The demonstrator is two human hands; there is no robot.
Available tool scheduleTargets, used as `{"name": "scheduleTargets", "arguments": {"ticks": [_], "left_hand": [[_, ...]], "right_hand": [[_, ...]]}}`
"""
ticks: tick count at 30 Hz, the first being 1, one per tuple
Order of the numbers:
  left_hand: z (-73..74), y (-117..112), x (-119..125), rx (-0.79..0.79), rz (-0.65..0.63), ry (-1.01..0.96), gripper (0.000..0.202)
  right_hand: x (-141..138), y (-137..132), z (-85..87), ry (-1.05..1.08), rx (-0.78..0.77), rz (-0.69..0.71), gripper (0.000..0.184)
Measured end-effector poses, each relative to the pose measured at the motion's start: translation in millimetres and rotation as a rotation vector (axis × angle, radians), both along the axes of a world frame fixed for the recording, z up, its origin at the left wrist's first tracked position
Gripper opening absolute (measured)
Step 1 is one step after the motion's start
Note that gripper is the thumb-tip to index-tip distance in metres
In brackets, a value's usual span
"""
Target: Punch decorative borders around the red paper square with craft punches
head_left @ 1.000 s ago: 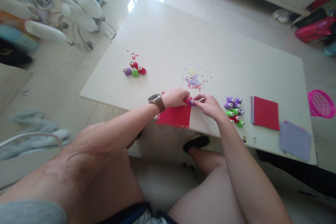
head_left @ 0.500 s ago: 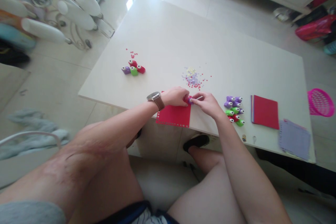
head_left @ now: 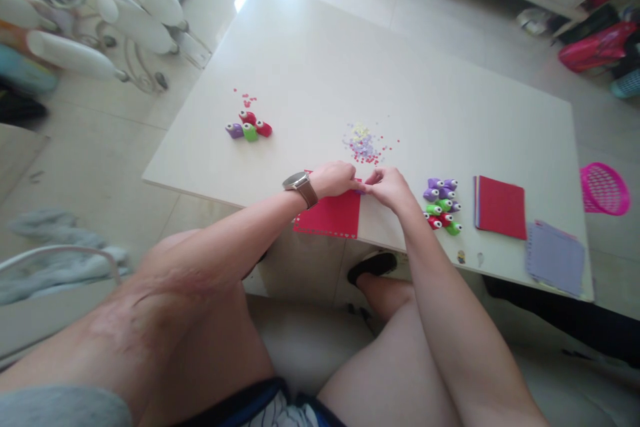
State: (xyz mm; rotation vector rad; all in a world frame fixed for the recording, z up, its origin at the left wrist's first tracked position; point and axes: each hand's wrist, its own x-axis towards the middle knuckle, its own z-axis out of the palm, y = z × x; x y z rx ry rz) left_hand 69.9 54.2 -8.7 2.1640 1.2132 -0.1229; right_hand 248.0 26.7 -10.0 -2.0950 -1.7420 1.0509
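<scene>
A red sheet of paper (head_left: pixel 335 216) lies at the table's near edge, with small punched holes along its left and bottom sides. At its right edge is a small purple paper punch (head_left: pixel 360 191), mostly covered by fingers. My left hand (head_left: pixel 336 179), below a wristwatch, rests over the sheet with its fingers closed on the punch. My right hand (head_left: pixel 391 187) meets it from the right, thumb and fingers pinched at the punch. Just beyond my hands lies a pile of purple, yellow and red paper bits (head_left: pixel 363 145).
Several purple, green and red punches (head_left: pixel 443 205) stand right of my right arm; another group (head_left: pixel 249 127) sits at left. Further right are a red-topped paper stack (head_left: pixel 500 207) and punched purple sheets (head_left: pixel 556 257). A pink basket (head_left: pixel 605 188) stands beyond the table (head_left: pixel 425 100).
My right hand's fingers have curled in closer to my left fingertips, and the punch is more covered. The whole view has shifted slightly; the sheet stays at the table edge.
</scene>
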Motion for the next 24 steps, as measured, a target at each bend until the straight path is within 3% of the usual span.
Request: {"name": "scheduleTargets", "arguments": {"ticks": [4, 9, 14, 17, 21, 24], "left_hand": [[5.3, -1.6, 2.3, 0.005, 0.002, 0.035, 0.048], [5.9, 2.2, -6.7, -0.031, -0.066, -0.021, 0.05], [-1.6, 5.3, -14.3, 0.007, -0.112, -0.047, 0.035], [-5.9, 5.6, -14.5, 0.018, -0.118, -0.044, 0.031], [-4.6, 5.3, -14.0, 0.026, -0.117, -0.042, 0.029], [-1.3, 5.2, -14.4, 0.02, -0.118, -0.057, 0.029]], "right_hand": [[-2.3, 3.1, 1.1, -0.007, -0.039, -0.004, 0.018], [12.0, 0.0, 7.8, 0.151, -0.153, 0.008, 0.018], [27.8, -6.0, 19.7, 0.039, -0.037, 0.002, 0.025], [26.0, -9.1, 18.7, 0.042, -0.006, 0.074, 0.036], [16.1, -11.4, 14.9, 0.016, 0.046, 0.195, 0.023], [16.0, -11.1, 16.2, -0.019, 0.097, 0.209, 0.017]]}}
